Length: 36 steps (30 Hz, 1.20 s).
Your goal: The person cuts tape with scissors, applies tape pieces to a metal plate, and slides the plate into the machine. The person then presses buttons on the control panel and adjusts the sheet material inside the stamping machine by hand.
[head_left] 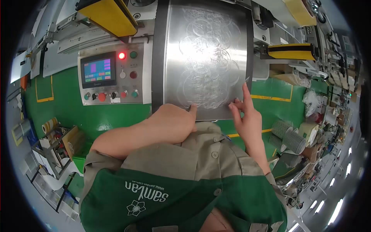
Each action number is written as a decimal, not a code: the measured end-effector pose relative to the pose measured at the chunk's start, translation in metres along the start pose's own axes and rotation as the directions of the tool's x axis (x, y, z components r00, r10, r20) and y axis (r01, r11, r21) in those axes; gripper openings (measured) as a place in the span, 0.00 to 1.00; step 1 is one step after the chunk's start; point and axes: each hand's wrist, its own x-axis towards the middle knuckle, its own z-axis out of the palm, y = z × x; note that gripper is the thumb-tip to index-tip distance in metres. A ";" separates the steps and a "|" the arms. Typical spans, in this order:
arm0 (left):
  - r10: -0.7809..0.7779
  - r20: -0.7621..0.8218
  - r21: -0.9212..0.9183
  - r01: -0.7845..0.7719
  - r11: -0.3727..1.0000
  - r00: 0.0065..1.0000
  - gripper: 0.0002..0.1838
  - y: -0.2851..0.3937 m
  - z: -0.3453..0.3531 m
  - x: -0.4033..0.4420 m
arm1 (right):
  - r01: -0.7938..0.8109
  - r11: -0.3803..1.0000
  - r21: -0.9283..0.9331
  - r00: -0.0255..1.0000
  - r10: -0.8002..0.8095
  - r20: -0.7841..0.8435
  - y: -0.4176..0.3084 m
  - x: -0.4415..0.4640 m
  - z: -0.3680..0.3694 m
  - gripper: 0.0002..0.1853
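Note:
A metal plate (210,69) with a shiny surface covered in looping circular marks lies in front of me, bordered by a dark frame (159,58). My left hand (176,118) is at its near edge, with one finger stretched out onto the marked surface; the other fingers are mostly hidden behind the back of the hand. At the lower right corner, my right hand (247,116) has its index finger extended along the plate's right edge and its thumb apart. I make out nothing held in it.
Left of the plate stands a control panel (147,73) with a touchscreen (98,69), buttons and a lit red lamp (122,55). Yellow-and-black machine parts (110,17) flank the plate. Grey mesh rolls (291,139) and boxes stand right; a cart (54,150) is left on the green floor.

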 end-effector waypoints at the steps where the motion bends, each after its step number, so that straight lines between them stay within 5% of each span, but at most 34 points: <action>1: 0.008 -0.013 -0.020 -0.009 1.000 1.000 0.33 0.000 0.000 -0.001 | -0.007 1.000 -0.005 1.000 0.007 0.004 -0.002 0.000 -0.001 0.38; 8: 0.072 -0.180 0.013 -0.070 0.997 0.981 0.34 -0.007 0.005 -0.005 | -0.003 1.000 0.023 1.000 0.003 0.013 0.002 0.000 -0.001 0.38; 12: -0.053 -0.086 -0.019 0.051 0.999 0.995 0.36 -0.003 -0.006 -0.007 | 0.023 1.000 -0.013 0.999 -0.022 0.027 0.000 0.003 -0.003 0.38; 18: 0.025 -0.102 -0.039 -0.030 0.999 0.994 0.35 -0.008 -0.008 -0.007 | -0.024 1.000 0.013 0.999 0.023 0.039 -0.005 0.004 -0.004 0.39; 27: 0.092 -0.052 0.016 -0.091 0.996 0.994 0.18 -0.012 -0.004 -0.006 | -0.034 0.999 -0.018 0.999 0.035 0.031 -0.007 0.006 -0.004 0.39; 30: 0.093 -0.207 -0.002 -0.095 0.995 0.974 0.18 -0.019 0.000 -0.011 | -0.012 0.999 -0.033 1.000 0.012 0.010 -0.006 0.005 -0.002 0.39; 34: -0.190 -0.162 -0.136 0.169 0.976 0.968 0.27 -0.009 -0.015 -0.017 | -0.006 0.999 -0.032 1.000 0.006 0.003 -0.003 0.004 -0.001 0.39; 36: -0.180 -0.140 -0.136 0.161 0.977 0.974 0.31 -0.007 -0.018 -0.016 | -0.018 1.000 0.002 1.000 0.018 -0.001 -0.003 0.004 0.000 0.39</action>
